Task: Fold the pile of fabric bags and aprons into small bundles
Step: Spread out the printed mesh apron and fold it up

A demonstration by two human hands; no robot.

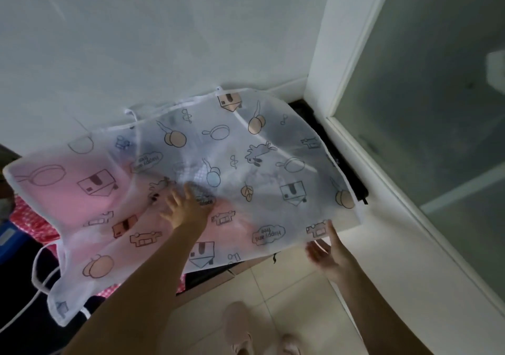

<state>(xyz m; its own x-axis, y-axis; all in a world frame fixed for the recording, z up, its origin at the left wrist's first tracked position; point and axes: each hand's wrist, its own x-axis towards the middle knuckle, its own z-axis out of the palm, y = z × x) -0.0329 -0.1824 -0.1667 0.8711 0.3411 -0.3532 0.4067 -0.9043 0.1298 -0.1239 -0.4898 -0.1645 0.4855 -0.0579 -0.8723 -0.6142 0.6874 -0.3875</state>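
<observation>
Head cam view here, looking down at the pile. The thing I'm working on is the see-through white apron (232,158) with the little cartoon prints (houses, pans, fruit, "Happy and free" bubbles). It's spread wide across the middle of the view, draped over the rest of the pile, running from about 9 o'clock to 3 o'clock. Its far hem is up at 12, close to the white wall (164,40).

Left hand (183,207) is just below dead centre. The fingers are spread and laid flat on top of the apron, pressing it down and not gripping anything.

Right hand (325,251) is at roughly 4 o'clock, right on the apron's near corner. The thumb lies up against the hem and the other fingers look fairly straight below the edge. Honestly I can't tell if it's pinching the cloth or just touching it.

Other stuff:
- Pink checked fabric (35,218) pokes out from under the apron at 9 o'clock, and you can see pink glowing through the mesh too.
- A white tie strap (37,270) loops off the apron's edge at about 8 o'clock.
- Something black (344,160) sticks out from under the apron at 3 o'clock, beside the frosted glass door (437,108).
- Beige floor tiles (287,294) are at 6 o'clock, with my pale shoes (240,327) down at the bottom edge.
</observation>
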